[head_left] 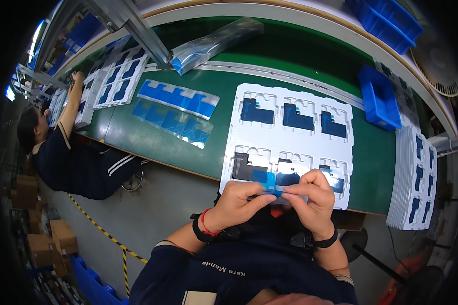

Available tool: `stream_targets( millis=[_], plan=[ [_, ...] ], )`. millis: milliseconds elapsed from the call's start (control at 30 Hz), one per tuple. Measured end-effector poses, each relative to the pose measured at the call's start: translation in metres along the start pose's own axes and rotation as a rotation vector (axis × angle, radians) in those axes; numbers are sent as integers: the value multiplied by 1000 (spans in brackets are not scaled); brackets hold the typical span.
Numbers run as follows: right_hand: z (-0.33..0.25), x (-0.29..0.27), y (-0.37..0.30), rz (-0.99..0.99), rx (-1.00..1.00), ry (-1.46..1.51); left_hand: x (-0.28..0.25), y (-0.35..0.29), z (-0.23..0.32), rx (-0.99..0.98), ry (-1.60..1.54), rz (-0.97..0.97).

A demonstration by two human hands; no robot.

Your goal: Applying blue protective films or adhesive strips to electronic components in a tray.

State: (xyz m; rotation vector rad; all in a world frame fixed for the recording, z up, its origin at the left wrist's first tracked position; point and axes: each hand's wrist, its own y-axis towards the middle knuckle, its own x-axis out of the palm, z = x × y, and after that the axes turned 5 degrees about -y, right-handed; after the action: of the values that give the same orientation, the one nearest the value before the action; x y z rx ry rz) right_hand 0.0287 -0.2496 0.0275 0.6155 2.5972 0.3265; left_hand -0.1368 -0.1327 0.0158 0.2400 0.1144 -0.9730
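At the near edge of a white moulded tray (249, 136), my left hand (239, 204) and my right hand (313, 203) face each other with fingertips almost meeting. Between them is a small piece of blue and clear film (270, 180), pinched by thumb and forefinger of each hand. The tray holds several dark, flat, L-shaped parts, one to a pocket, such as the back-left part (257, 113). The film overlaps the near-left part (243, 170) in the view. My fingers partly hide the near pockets, so I cannot tell whether the film touches a part.
Two sheets of blue film strips, upper (178, 97) and lower (170, 123), lie on the green table (188, 157) left of the tray. A clear plastic bag (216, 46) lies behind. Stacked trays (411, 178) and a blue bin (379, 99) stand right. A co-worker (71, 157) sits left.
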Motion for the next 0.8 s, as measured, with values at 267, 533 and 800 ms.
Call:
stream_targets(
  millis=[267,533,800],
  plan=[
    [19,-27,4,343,14,710,-21,1,-10,250,344,239],
    [2,5,10,-32,-67,30,-13,10,-4,313,432,247],
    [0,16,16,-63,-70,-33,-13,17,2,336,386,102]
  ],
)
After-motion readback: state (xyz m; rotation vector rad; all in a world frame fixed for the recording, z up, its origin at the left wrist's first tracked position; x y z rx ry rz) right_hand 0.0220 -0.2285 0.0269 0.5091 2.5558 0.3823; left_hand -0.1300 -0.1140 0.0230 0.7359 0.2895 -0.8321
